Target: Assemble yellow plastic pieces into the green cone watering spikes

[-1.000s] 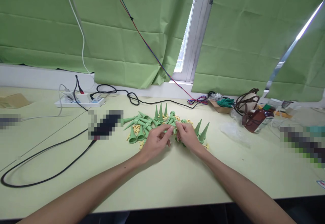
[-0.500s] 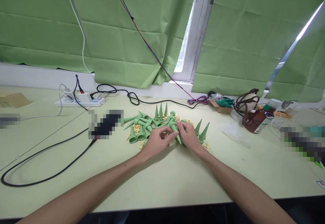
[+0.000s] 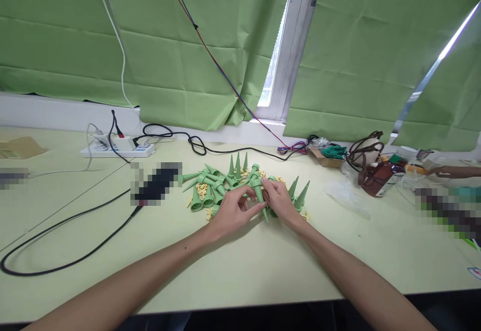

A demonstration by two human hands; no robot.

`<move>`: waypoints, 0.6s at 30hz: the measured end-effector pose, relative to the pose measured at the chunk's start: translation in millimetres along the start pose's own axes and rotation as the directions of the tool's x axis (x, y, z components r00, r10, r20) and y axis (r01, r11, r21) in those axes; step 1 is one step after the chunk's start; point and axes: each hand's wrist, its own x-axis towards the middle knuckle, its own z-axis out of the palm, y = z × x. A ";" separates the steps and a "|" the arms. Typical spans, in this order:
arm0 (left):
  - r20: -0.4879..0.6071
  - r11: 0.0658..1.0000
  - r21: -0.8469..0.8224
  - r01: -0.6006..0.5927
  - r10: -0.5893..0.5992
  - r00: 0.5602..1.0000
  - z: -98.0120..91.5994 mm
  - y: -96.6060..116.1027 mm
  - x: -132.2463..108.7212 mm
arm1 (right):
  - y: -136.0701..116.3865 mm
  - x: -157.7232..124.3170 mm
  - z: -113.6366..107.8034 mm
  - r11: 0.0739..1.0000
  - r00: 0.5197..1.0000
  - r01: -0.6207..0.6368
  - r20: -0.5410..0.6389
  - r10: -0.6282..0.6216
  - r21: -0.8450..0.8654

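A green plastic plant-watering spike [image 3: 257, 186] is held between my two hands, its pointed tip slanting down toward me. My right hand [image 3: 280, 200] pinches it from the right side. On the other side, my left hand [image 3: 233, 207] has curled fingers and its thumb against the lower part of the spike. Around my hands lies a pile of similar green spikes [image 3: 197, 198], some lying flat, with several standing point up [image 3: 238, 167]. Small yellow plastic pieces [image 3: 203, 191] are scattered among them. My hands hide part of the pile.
Left of the pile lies a blurred-out dark device [image 3: 158, 183] with a black cable. A white power strip [image 3: 145, 150] stands behind. To the right are a clear plastic bag [image 3: 347, 198], a brown bottle [image 3: 385, 177] and a small cardboard box [image 3: 326, 159]. Another person's arm [image 3: 456, 172] reaches in far right.
The held spike has tilted and its tip now reaches lower, with my left thumb shifted slightly along it. Another person's arm has come into view at the far right.
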 end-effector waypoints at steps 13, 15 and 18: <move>-0.049 0.974 0.132 -0.187 0.195 0.980 1.0 -12.1 -1.7 | -5.2 0.1 1.3 0.973 0.983 -0.170 0.094 0.156 0.158; -0.052 0.968 0.140 -0.208 0.217 0.975 1.0 -13.6 -1.9 | -4.2 0.5 1.2 0.966 0.980 -0.184 0.115 0.165 0.184; -0.060 0.955 0.167 -0.247 0.260 0.964 0.9 -15.5 -1.8 | -1.9 1.3 0.8 0.954 0.972 -0.205 0.156 0.173 0.220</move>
